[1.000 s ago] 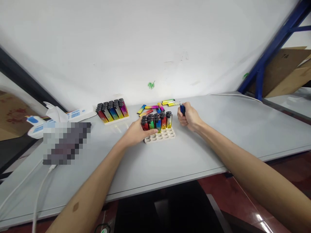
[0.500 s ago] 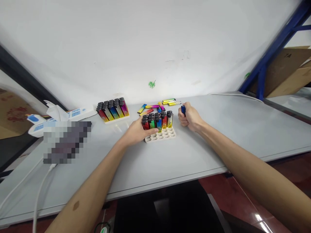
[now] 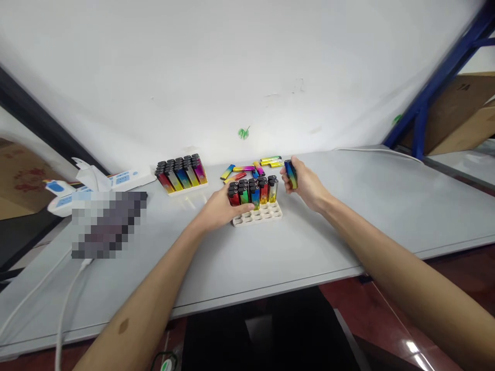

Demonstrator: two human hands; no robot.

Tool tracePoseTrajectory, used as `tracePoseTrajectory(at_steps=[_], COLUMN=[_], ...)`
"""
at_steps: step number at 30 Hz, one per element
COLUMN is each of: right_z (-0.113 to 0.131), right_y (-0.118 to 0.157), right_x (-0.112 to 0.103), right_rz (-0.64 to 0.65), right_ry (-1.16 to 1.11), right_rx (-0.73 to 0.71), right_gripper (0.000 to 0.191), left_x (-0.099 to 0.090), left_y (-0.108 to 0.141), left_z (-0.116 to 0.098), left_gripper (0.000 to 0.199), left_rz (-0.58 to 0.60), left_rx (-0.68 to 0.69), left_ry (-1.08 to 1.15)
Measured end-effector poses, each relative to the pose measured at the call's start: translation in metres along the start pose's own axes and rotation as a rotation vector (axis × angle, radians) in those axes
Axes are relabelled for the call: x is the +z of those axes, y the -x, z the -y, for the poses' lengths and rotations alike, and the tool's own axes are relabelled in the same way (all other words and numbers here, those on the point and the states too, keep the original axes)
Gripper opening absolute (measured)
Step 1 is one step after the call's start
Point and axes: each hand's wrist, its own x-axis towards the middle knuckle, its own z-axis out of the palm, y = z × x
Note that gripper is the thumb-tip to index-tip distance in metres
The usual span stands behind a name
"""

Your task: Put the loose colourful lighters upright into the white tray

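The right hand (image 3: 303, 184) is closed around one lighter (image 3: 291, 176), which is blue in the upper part and yellow in the lower part. This lighter stands nearly upright, with a small tilt, to the right of a white tray (image 3: 263, 215) and apart from it. The left hand (image 3: 219, 208) is curved around the left end of the standing lighters (image 3: 254, 198) in this tray; its thumb lies along their front, and the other fingers are mostly hidden. These lighters are red, green, blue and silvery, with black tops, and in front of them the round holes of the tray are visible. Behind, near the wall (image 3: 247, 72), several loose lighters (image 3: 247, 169) lie on the grey table (image 3: 278, 263). Further left, a second tray (image 3: 189, 190) is packed with upright lighters. At the left side there are a white power strip (image 3: 126, 179) and a dark flat object (image 3: 112, 221), too blurred for me to name with certainty
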Motion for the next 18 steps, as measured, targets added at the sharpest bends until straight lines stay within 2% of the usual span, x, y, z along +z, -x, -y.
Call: tracePoseTrajectory(at_steps=[4,9,13,18], right_z=[0.011,0.021,0.024,0.021], right_y=[0.008,0.013,0.019,0.029], right_x=[-0.003,-0.006,-0.002,0.007], right_rz=[0.032,-0.032,0.043,0.101], right_ry=[0.100,0.200,0.219,0.398], right_rx=[-0.145,-0.310,-0.341,-0.420], right_gripper=[0.044,0.038,0.037,0.035], left_x=[0.000,0.001,0.001,0.001], left_y=[0.001,0.000,-0.001,0.000], left_z=[-0.002,0.000,0.001,0.000], left_gripper=[0.072,0.074,0.073,0.070], left_rz=[-0.003,-0.006,-0.006,-0.019], left_rx=[0.005,0.049,0.045,0.038], left_ry=[0.002,0.016,0.014,0.005])
